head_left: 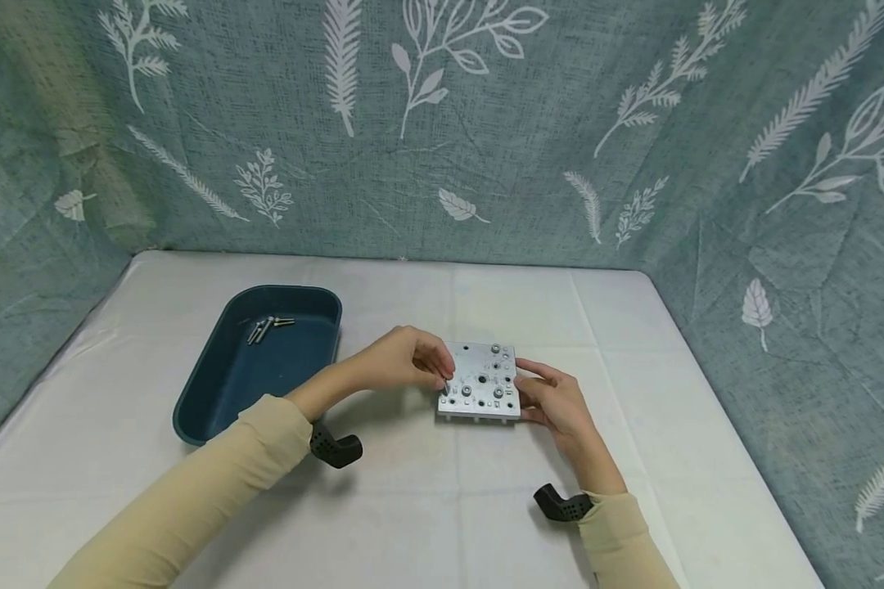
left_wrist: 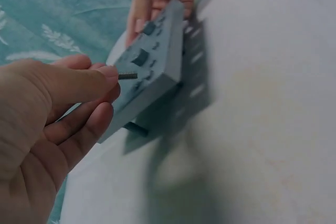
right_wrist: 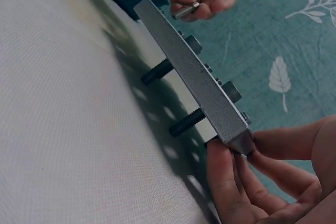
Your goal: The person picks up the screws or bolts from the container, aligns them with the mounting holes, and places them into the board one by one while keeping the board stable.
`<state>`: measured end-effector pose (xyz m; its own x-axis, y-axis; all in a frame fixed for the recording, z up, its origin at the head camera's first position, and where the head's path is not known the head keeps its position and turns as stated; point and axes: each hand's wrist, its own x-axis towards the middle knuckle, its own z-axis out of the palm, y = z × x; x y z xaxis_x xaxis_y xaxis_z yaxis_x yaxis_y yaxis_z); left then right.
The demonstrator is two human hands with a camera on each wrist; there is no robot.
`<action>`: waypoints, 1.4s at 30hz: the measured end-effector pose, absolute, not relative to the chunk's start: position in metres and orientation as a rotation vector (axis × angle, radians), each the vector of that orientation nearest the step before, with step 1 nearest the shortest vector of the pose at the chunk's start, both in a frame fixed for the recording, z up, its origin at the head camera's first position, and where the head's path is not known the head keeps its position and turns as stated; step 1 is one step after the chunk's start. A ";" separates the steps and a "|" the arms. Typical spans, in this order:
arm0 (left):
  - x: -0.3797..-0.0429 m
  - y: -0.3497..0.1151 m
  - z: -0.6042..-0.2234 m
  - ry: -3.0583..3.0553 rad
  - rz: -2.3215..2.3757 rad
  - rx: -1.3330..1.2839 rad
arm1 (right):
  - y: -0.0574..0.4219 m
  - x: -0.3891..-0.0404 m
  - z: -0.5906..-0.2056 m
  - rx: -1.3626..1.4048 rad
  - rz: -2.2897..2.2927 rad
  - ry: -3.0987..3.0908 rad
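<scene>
My left hand [head_left: 401, 357] pinches a small metal screw [left_wrist: 128, 75] between thumb and fingertips, its threaded end showing past them. It is close over the near left corner of a drilled silver metal plate [head_left: 479, 360]. Several socket-head screws [right_wrist: 231, 92] sit in the plate, and their threaded shanks stick out underneath. My right hand [head_left: 556, 401] grips the plate by its right edge, thumb on top and fingers at the side and below. In the right wrist view the plate is held above the cloth, its shadow falling beneath.
A dark blue tray [head_left: 221, 393] stands on the left, under and beyond the left forearm, with several loose screws [head_left: 267, 328] in it. A white cloth [head_left: 412, 515] covers the table. Green leaf-patterned curtains [head_left: 383, 188] hang behind and at both sides.
</scene>
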<state>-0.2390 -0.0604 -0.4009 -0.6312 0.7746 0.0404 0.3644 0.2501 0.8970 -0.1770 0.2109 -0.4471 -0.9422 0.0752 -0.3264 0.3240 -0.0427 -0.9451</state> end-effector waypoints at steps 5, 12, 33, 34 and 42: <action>-0.236 -0.054 -0.406 2.089 1.311 1.072 | 0.212 -0.177 -0.447 0.423 -2.111 2.037; -0.235 -0.053 -0.405 2.143 1.291 1.076 | 0.211 -0.177 -0.446 0.429 -2.108 2.044; -0.238 -0.048 -0.403 2.161 1.189 1.125 | 0.208 -0.176 -0.448 0.430 -2.108 2.053; -0.238 -0.048 -0.403 2.160 1.194 1.120 | 0.207 -0.176 -0.448 0.433 -2.106 2.054; -0.234 -0.048 -0.406 2.139 1.231 1.114 | 0.208 -0.175 -0.449 0.428 -2.100 2.065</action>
